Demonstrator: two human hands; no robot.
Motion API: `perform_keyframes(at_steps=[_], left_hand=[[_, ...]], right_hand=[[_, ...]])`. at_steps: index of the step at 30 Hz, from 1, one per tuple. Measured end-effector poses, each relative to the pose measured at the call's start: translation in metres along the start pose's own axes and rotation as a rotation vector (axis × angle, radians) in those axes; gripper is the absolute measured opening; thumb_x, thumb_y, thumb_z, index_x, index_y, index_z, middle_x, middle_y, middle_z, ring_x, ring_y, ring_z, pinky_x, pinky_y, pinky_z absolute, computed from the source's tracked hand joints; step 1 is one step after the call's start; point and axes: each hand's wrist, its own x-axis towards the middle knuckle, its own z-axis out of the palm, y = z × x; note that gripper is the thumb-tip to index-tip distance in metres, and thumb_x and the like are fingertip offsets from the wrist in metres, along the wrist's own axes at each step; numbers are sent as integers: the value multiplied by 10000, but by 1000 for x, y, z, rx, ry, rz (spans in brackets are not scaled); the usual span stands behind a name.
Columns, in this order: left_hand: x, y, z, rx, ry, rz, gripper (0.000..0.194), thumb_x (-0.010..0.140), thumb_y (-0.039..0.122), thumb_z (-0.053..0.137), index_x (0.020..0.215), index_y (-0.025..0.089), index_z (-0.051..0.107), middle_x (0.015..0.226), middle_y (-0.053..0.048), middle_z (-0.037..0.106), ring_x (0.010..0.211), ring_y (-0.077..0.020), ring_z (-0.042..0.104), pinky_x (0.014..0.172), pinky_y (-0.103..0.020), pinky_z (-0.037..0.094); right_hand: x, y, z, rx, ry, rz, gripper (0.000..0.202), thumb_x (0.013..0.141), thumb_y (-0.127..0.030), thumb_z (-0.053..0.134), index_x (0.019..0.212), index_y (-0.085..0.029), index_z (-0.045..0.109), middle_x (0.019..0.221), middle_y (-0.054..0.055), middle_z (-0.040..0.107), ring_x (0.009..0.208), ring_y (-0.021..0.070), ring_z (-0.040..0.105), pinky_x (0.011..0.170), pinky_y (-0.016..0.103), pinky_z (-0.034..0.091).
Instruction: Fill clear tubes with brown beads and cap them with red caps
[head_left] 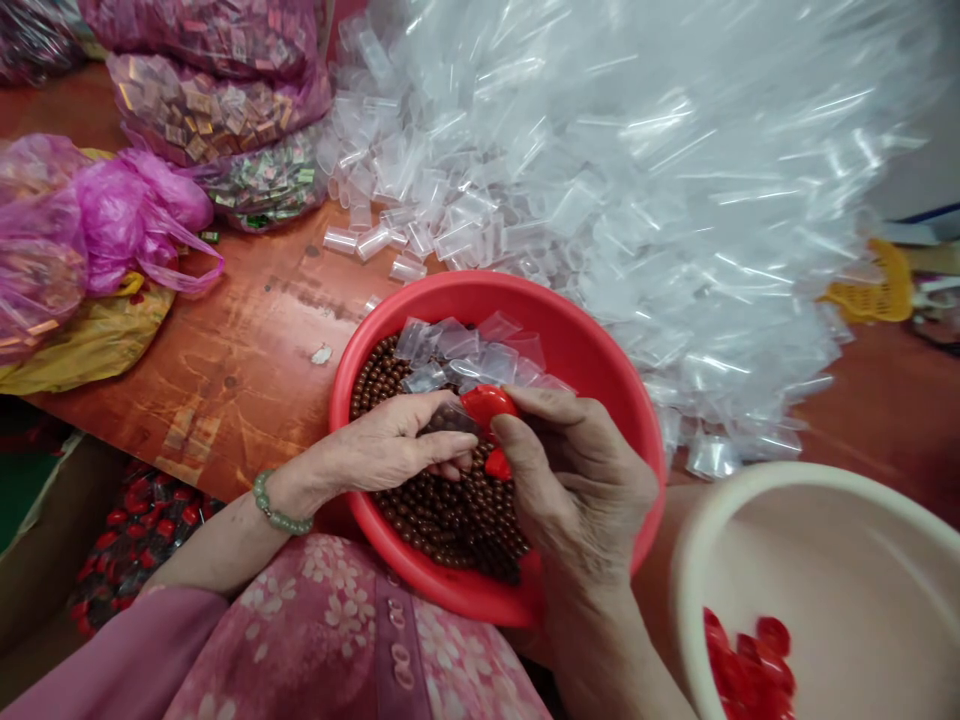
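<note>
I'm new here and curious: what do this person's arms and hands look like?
The left hand and right hand wear no gloves. A green beaded bracelet circles the left wrist, with a pink sleeve farther up. The right arm shows no sleeve.

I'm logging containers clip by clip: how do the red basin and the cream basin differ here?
Colour: the red basin is vivid, the cream basin pale.
Contents: the red basin holds brown beads and clear plastic pieces; the cream basin holds red plastic pieces.
Place: the left hand and right hand are over the red basin, while the cream basin is to its right, cut off by the frame.
Both are open-topped and round-rimmed.
</note>
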Motion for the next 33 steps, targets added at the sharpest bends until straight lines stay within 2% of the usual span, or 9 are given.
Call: perform_keyframes(at_steps=[5, 9, 14, 20, 26, 33], left_hand=[[0, 1, 0, 44, -25, -16, 66, 892, 193, 553, 919, 133, 548, 739, 24, 562, 647, -75, 533, 667, -241, 473], [0, 2, 0, 41, -18, -5, 63, 890, 197, 560, 891, 137, 544, 735, 29, 548, 636, -69, 524, 657, -237, 471], [-1, 4, 1, 81, -7, -40, 69, 893, 208, 556, 876, 143, 543, 735, 27, 553, 639, -72, 529, 661, -239, 475], [-1, 4, 2, 155, 24, -58, 79, 886, 223, 547, 850, 159, 519, 727, 24, 547, 647, -87, 530, 660, -256, 474], [-1, 6, 3, 214, 24, -61, 128, 898, 248, 523, 806, 173, 477, 716, 21, 527, 643, -95, 519, 649, -266, 465], [-2, 3, 2, 194, 10, -74, 108, 906, 259, 512, 852, 170, 482, 721, 27, 525, 626, -92, 518, 630, -253, 461]], right_hand=[[1, 0, -4, -33, 82, 23, 223, 863, -224, 666, 1077, -285, 683, 993, 40, 708, 916, 222, 686, 852, 408, 557], [3, -4, -3, -27, -42, -19, 176, 869, -217, 655, 1032, -271, 693, 938, 31, 712, 871, 207, 691, 759, 367, 582], [6, -5, -4, -39, -106, -7, 172, 885, -220, 639, 1038, -281, 689, 934, 20, 716, 838, 185, 687, 739, 340, 580], [7, -2, -7, -37, -142, 13, 148, 887, -222, 631, 1019, -273, 674, 903, 19, 707, 809, 180, 682, 747, 334, 583], [6, -1, -3, -49, -112, 49, 150, 880, -203, 636, 1015, -263, 656, 912, 9, 694, 821, 164, 689, 742, 301, 577], [5, 3, -2, -118, -160, -75, 148, 896, -202, 611, 1029, -263, 639, 897, 15, 698, 797, 175, 685, 716, 321, 578]])
